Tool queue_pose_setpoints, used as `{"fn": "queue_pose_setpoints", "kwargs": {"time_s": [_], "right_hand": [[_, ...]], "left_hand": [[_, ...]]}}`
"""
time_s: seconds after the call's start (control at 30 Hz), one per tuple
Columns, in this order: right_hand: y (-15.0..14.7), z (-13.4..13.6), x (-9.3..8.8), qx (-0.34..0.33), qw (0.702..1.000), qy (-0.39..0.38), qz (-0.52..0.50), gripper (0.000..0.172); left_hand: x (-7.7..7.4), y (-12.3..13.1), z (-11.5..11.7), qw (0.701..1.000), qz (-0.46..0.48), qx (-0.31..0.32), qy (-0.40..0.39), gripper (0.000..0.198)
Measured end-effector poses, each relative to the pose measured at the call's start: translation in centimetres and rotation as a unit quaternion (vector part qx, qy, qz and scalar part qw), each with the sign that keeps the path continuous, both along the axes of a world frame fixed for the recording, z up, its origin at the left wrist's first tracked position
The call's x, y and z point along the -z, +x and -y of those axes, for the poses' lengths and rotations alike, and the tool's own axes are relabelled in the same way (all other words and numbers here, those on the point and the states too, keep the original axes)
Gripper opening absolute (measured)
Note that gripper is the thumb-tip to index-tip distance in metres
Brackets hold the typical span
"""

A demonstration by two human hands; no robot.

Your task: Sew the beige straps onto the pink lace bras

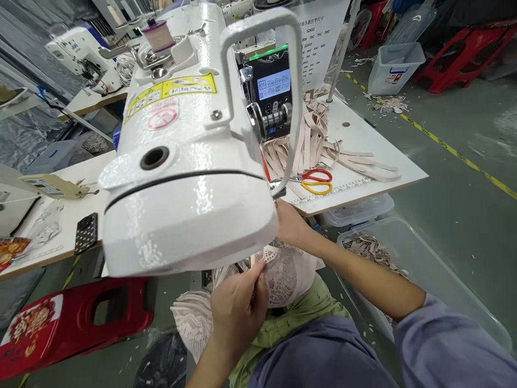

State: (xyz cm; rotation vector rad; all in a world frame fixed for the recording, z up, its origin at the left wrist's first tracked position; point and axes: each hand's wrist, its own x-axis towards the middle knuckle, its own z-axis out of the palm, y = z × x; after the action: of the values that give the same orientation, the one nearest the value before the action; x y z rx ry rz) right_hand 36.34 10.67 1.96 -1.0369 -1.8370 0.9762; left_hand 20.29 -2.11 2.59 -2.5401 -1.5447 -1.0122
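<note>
A beige lace bra [285, 275] hangs in front of my lap, below the head of a white sewing machine [189, 215]. My left hand [242, 296] pinches the lace edge of a cup between thumb and fingers. Higher up, my right hand [290, 223] reaches under the right side of the machine head, its fingers hidden behind it. Whether it holds anything cannot be seen. The needle area is also covered by the machine head. More beige lace cups [196, 315] hang in a bunch left of my left hand.
Scissors with red and yellow handles [317, 182] lie on the white table [379, 186] beside a heap of beige straps [311, 134]. A lit control screen [274, 85] stands behind. Clear bins [436, 264] are at right, a red stool [76, 323] at left, a phone [86, 233] on the neighbouring table.
</note>
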Motion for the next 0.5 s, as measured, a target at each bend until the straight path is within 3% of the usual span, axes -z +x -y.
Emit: {"fn": "queue_pose_setpoints", "kwargs": {"time_s": [0.13,0.3,0.5], "right_hand": [[0.2,0.1,0.4,-0.001,1.000,0.005,-0.019,0.005],[0.4,0.2,1.1,0.007,1.000,0.019,-0.016,0.006],[0.7,0.6,1.3,0.034,0.999,0.031,0.026,0.010]], "left_hand": [[0.2,-0.6,0.3,0.999,0.002,-0.049,-0.022,0.025],[1.8,-1.3,0.6,0.991,0.001,-0.131,-0.012,0.023],[2.6,2.8,1.2,0.991,-0.048,-0.122,0.009,0.042]]}}
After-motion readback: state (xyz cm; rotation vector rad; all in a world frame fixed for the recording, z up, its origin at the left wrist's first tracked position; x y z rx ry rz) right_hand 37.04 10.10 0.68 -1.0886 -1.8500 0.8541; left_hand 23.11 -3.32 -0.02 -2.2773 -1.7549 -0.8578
